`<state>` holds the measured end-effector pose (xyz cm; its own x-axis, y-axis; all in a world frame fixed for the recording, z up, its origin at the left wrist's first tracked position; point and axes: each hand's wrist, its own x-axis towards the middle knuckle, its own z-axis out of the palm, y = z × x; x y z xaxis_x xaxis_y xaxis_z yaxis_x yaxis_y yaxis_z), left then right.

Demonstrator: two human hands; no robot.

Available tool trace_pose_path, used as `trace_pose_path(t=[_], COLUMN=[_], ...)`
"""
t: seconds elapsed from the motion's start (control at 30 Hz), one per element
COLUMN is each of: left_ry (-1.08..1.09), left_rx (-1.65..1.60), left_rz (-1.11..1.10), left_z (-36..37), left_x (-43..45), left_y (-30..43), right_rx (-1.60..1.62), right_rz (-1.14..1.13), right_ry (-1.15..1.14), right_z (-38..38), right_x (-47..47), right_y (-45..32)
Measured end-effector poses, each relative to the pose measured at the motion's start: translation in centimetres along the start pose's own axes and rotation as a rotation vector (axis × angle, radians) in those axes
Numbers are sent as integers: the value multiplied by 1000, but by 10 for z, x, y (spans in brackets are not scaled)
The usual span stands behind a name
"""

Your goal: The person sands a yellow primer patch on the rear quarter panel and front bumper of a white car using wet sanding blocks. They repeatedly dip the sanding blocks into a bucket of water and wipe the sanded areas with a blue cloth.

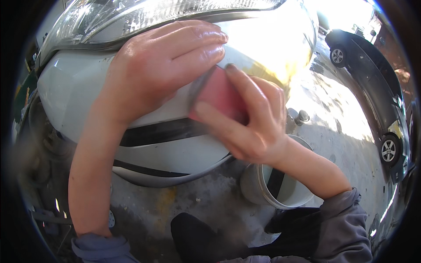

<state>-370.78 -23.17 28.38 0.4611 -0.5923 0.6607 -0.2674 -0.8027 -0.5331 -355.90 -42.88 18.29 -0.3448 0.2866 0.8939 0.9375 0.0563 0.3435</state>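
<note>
A white car bumper [75, 88] fills the middle of the view, below a clear headlight [131, 19]. My left hand [158, 62] lies flat on the bumper just under the headlight, wet and shiny, its fingers straight and close together. Whatever may be beneath its palm is hidden. In my right hand [260, 111] is a red block [223, 92] with a grey edge, possibly a sanding block, pinched between thumb and fingers. The block is slightly blurred and sits against the bumper, beside the left fingertips. A black trim strip [158, 131] runs across the bumper below both hands.
Under my right forearm stands a pale bucket [253, 184] with a dark strip showing inside. A small grey object [302, 117] is on the concrete floor [332, 144] beyond it. To the right a dark car [371, 79] is parked. My knee [194, 230] is below the bumper.
</note>
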Motion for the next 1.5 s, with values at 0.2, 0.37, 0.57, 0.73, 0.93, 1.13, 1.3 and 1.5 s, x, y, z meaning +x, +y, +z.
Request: trace_pose_path(t=[0.2, 0.37, 0.57, 0.73, 0.93, 1.13, 1.3, 1.5], left_ry=[-14, 46, 3, -119, -278, -320, -1186, -1785], left_rx=[32, 1, 46, 188, 24, -556, -1453, -1434], left_rz=[-27, 2, -33, -138, -185, -231, -99, -189], left_z=[-5, 4, -2, 18, 104, 194, 317, 422], left_x=[1, 7, 7, 20, 70, 56, 61, 32], left_y=[2, 1, 7, 36, 96, 248, 419, 483], right_rx=[-19, -21, -36, 11, 620, 938, 1012, 1391], right_rz=[-18, -32, 24, 530, 1817, 1920, 1919, 1789], right_ry=[5, 53, -223, -314, 5, 241, 360, 253], right_z=[2, -6, -45, -145, -201, -222, -257, -262], right_x=[2, -12, -21, -85, -144, -142, -142, -150], right_y=[-4, 8, 5, 26, 51, 71, 84, 91])
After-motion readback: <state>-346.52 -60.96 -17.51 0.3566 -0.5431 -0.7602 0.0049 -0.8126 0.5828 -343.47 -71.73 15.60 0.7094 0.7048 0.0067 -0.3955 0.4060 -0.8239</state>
